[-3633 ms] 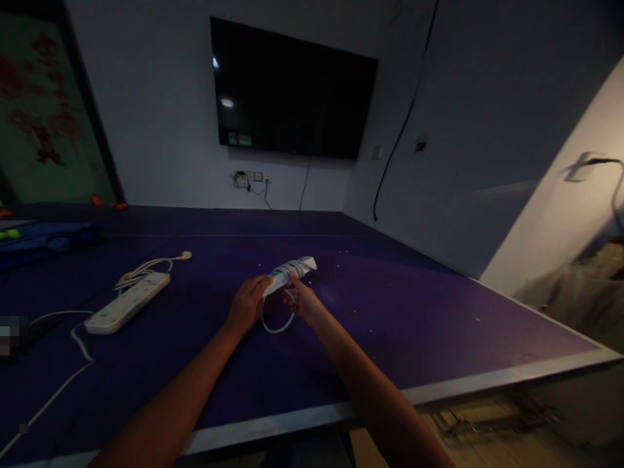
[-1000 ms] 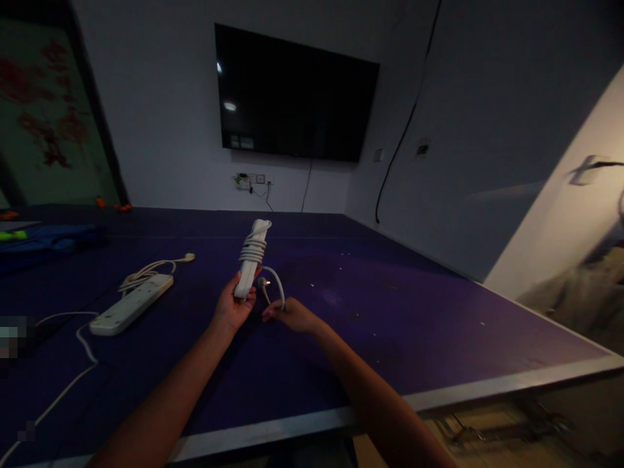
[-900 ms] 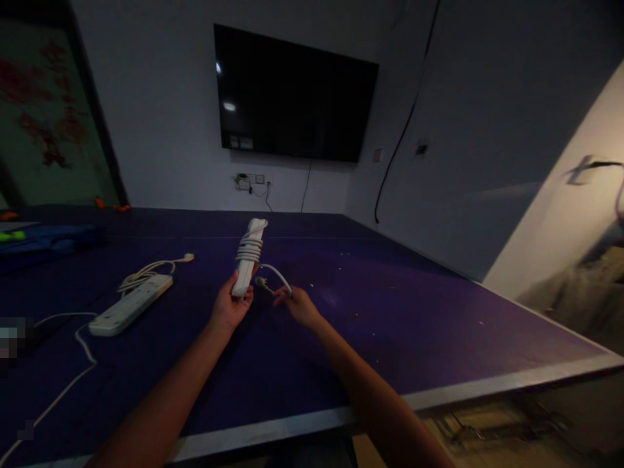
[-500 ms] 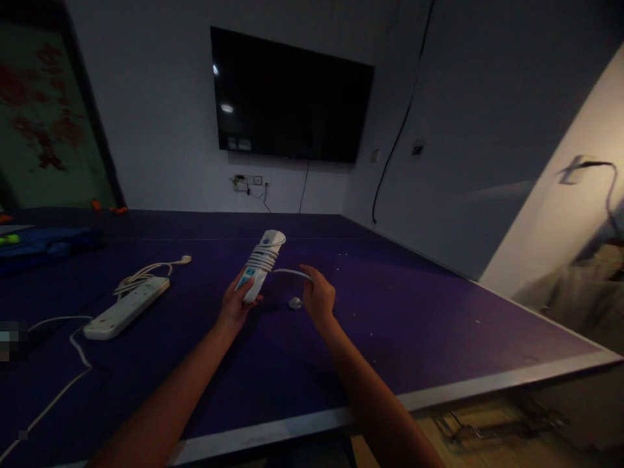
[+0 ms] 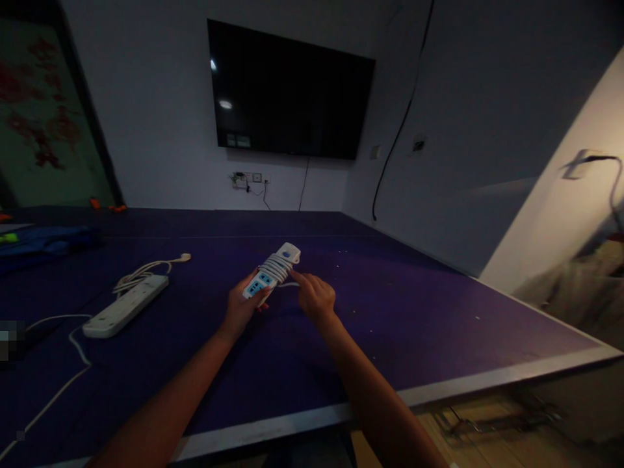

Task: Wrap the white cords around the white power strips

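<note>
My left hand (image 5: 242,304) is closed around the near end of a white power strip (image 5: 291,252) with blue socket faces, held tilted above the purple table. Several turns of its white cord (image 5: 276,267) wrap the strip's middle. Close to the strip's right side, my right hand (image 5: 316,296) is closed on the loose stretch of that cord, its index finger pointing at the wraps. The plug on the cord's end is hidden in this view.
A second white power strip (image 5: 125,307) lies to the left, its coiled cord (image 5: 139,276) and plug (image 5: 185,257) beyond it. Blue cloth (image 5: 53,240) lies at the far left of the purple table (image 5: 439,331). A television (image 5: 292,91) hangs on the wall.
The wrapped strip has tipped lower and to the right, its socket faces turning more into view. My right hand has drawn in against the strip, and the dangling plug has gone out of sight.
</note>
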The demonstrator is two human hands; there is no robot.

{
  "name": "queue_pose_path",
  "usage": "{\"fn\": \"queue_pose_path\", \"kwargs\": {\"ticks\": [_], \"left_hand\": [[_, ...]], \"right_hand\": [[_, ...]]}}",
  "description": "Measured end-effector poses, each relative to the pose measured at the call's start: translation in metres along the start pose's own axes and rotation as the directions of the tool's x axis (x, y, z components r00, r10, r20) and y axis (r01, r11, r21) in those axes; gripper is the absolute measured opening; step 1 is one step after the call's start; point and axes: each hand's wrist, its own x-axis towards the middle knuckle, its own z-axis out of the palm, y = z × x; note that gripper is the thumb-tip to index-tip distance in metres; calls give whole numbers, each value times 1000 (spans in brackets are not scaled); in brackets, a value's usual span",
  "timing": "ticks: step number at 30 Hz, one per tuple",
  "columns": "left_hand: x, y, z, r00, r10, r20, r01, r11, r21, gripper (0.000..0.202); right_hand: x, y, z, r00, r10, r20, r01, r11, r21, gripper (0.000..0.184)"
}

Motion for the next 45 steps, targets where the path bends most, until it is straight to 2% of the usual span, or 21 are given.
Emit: {"fn": "queue_pose_path", "kwargs": {"ticks": [3, 5, 9, 12, 14, 18, 21, 24, 26, 29, 36, 38, 42, 45], "left_hand": [[3, -1, -5, 992, -1, 125, -17, 990, 142, 74], [3, -1, -8, 971, -42, 236, -12, 975, 223, 75], [1, 5, -9, 878, -166, 449, 9, 944, 331, 75], [0, 10, -11, 806, -236, 544, 28, 932, 363, 72], [1, 15, -14, 759, -277, 589, 50, 927, 372, 71], [4, 21, -25, 658, -349, 668, 115, 922, 369, 66], [6, 21, -33, 565, -410, 716, 169, 907, 386, 59], [7, 19, -38, 484, -458, 746, 217, 888, 405, 53], [6, 18, -40, 451, -474, 756, 236, 880, 412, 53], [4, 17, -40, 435, -461, 774, 242, 887, 393, 56], [-1, 13, -41, 498, -403, 768, 210, 915, 344, 78], [-1, 11, -41, 490, -390, 779, 209, 921, 329, 75], [1, 5, -42, 441, -358, 823, 273, 927, 257, 67], [1, 4, -40, 447, -313, 838, 344, 925, 162, 77]], "right_hand": [[1, 4, 0, 983, -127, -135, 109, 985, -136, 36], [3, 6, -4, 961, -198, -193, 157, 965, -211, 35], [9, 9, -16, 936, -271, -224, 203, 937, -285, 33], [13, 15, -24, 926, -295, -236, 224, 932, -283, 24], [16, 18, -27, 937, -270, -223, 211, 943, -257, 19], [19, 16, -27, 987, -142, -71, 139, 989, -53, 23], [22, 8, -24, 991, -78, 113, 53, 976, 211, 22], [25, -1, -20, 950, -18, 311, -126, 890, 439, 22], [26, -5, -18, 890, 43, 454, -306, 795, 524, 24], [26, -5, -16, 804, 95, 586, -493, 657, 570, 27], [23, -2, -8, 783, 91, 615, -559, 536, 633, 31], [23, -4, -7, 765, 78, 640, -583, 508, 634, 33], [23, -11, -5, 703, 3, 711, -638, 443, 629, 32], [22, -15, -5, 684, 40, 729, -675, 414, 611, 31]]}}
